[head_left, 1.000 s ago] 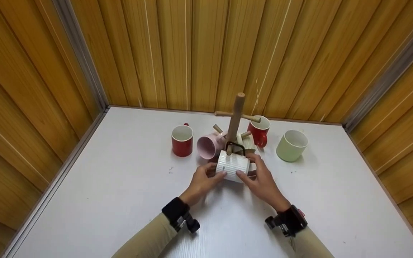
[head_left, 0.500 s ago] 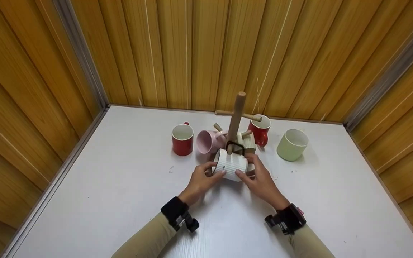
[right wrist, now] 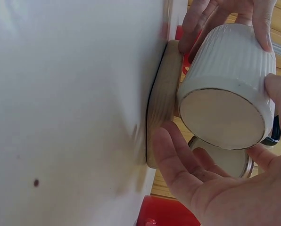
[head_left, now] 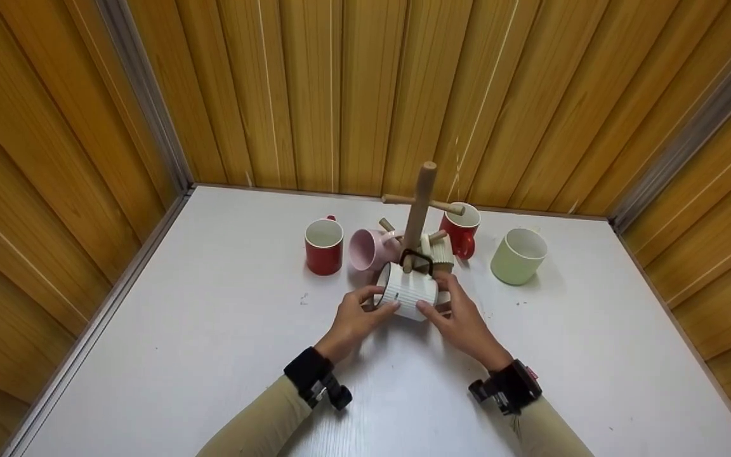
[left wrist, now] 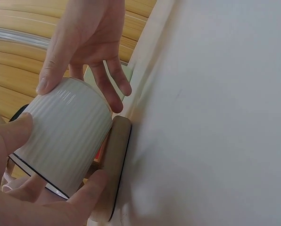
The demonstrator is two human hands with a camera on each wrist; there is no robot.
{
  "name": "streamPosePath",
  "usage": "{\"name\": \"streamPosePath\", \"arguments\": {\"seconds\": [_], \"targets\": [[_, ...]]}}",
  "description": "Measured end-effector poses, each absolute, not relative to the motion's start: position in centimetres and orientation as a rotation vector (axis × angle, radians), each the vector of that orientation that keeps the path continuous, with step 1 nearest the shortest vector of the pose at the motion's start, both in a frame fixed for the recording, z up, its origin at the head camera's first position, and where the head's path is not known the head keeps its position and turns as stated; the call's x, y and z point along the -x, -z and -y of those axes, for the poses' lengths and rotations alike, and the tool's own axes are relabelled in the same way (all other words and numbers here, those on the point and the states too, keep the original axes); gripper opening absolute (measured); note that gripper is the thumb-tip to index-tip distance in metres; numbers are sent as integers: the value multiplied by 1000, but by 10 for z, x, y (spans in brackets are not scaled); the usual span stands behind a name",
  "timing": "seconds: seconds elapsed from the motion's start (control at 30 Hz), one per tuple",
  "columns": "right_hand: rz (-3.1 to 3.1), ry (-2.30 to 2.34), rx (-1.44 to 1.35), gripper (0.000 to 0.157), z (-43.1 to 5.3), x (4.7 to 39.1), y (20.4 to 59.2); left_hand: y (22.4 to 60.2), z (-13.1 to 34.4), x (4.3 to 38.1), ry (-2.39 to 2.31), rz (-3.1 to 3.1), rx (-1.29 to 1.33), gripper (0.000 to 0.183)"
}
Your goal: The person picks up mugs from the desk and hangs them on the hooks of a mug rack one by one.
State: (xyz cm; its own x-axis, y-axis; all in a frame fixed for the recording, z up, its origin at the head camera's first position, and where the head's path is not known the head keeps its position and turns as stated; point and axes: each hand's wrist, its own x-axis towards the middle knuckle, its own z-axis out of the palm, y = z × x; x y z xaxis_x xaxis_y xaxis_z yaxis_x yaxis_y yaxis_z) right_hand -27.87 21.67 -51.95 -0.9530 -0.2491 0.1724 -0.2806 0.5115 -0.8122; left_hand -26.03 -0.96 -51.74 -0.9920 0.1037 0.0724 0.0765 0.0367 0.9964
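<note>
A white ribbed mug (head_left: pixel 411 295) with a black rim lies tilted on its side at the front of a wooden mug tree (head_left: pixel 419 212). Its dark handle (head_left: pixel 417 254) loops around a low front peg. My left hand (head_left: pixel 354 318) grips the rim end, thumb on the ribbed wall. At the base end my right hand (head_left: pixel 467 322) holds the mug with its thumb on the wall. In the right wrist view the mug's pale bottom (right wrist: pixel 223 117) faces me, above the tree's wooden base (right wrist: pixel 161 101). A pink mug (head_left: pixel 375 251) and another ribbed mug (head_left: pixel 444 251) hang on other pegs.
Red mugs stand upright on both sides of the tree, one at left (head_left: pixel 323 259) and one at back right (head_left: pixel 449 227). Farther right is a light green mug (head_left: pixel 515 261). Wood-panelled walls (head_left: pixel 365 95) enclose the white table (head_left: pixel 213 304).
The ribbed mug has turned slightly between my hands, so its black-rimmed mouth now shows at the left. Both hands keep their grip and have barely moved.
</note>
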Motion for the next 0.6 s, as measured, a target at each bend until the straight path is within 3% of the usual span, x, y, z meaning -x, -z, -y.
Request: {"name": "streamPosePath", "arguments": {"seconds": [0.23,0.6], "targets": [[2699,-1456,-487,68,-218,278,520,528,11,266,-2182,-2201,-199,40],[2675,-1423,-548,61,-227,278,517,514,22,260,-2067,-2383,-158,48]]}}
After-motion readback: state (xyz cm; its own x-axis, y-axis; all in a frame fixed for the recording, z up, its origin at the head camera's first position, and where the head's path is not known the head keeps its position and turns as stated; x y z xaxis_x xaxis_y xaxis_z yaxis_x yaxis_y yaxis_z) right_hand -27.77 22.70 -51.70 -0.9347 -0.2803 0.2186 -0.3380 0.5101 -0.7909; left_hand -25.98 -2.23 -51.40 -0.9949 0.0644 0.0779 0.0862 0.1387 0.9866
